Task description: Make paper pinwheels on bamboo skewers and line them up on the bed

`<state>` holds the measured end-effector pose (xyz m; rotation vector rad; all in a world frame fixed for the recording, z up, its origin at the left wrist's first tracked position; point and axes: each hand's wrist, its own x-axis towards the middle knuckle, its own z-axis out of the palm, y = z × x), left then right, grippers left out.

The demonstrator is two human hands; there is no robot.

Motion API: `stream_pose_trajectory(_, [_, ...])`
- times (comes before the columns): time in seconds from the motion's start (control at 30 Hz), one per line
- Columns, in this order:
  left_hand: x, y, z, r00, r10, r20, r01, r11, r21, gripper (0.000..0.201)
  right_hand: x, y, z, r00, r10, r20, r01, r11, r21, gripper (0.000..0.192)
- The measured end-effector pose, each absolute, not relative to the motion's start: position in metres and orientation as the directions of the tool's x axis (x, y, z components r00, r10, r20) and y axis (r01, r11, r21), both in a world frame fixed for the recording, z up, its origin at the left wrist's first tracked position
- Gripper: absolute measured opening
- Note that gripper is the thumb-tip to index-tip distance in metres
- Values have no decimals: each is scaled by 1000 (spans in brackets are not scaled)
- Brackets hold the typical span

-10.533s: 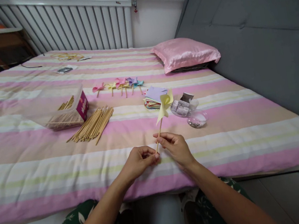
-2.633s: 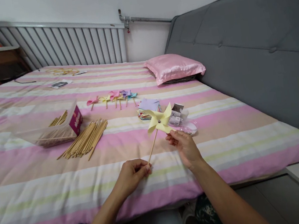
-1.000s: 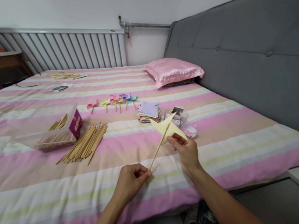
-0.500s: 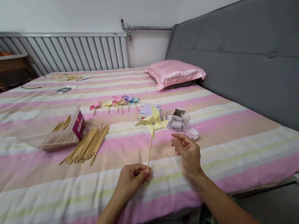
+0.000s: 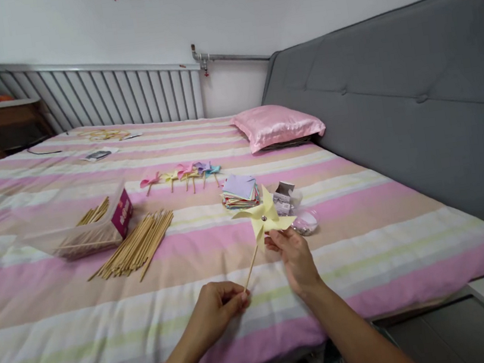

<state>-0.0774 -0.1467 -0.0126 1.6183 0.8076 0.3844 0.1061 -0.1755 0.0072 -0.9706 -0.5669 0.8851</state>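
A pale yellow pinwheel (image 5: 268,206) on a thin wooden stick (image 5: 251,269) leans up to the right above the bed. My left hand (image 5: 221,307) pinches the lower end of that stick between thumb and fingers. My right hand (image 5: 295,258) is at the pinwheel's lower right blade, its fingers bent and the tips against the paper; part of them is hidden behind it. Just behind the pinwheel sits a stack of coloured paper squares (image 5: 240,188). To its right lie a small opened packet (image 5: 282,198) and a clear round container (image 5: 305,222) with small shiny pieces.
Several finished pinwheels (image 5: 185,171) lie farther back. On the left, loose wooden sticks (image 5: 137,249) lie beside a clear plastic box (image 5: 123,213) holding more sticks. A pink pillow (image 5: 278,125) rests near the grey headboard (image 5: 380,78). The striped bedspread (image 5: 122,324) has wrinkles.
My right hand has moved left and in to the pinwheel's blade. The pinwheel has tilted right and its blades have turned. My left hand still holds the stick; the view has tipped up slightly.
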Motion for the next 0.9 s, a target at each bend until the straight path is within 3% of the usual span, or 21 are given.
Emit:
stream_pose_trajectory(0.2, [-76, -149, -7, 697, 698, -165, 390, -177, 903, 29, 104, -173, 12, 577, 813, -75, -526, 299, -796, 31])
stream_pose_trajectory(0.5, [-74, -153, 1, 675, 721, -156, 403, -184, 897, 32, 100, -173, 16, 664, 746, -42, -475, 378, -795, 30])
stream_pose_trajectory(0.9, [-75, -152, 0, 696, 704, -144, 413, -228, 882, 30, 106, -172, 10, 668, 738, -97, -522, 372, -767, 30])
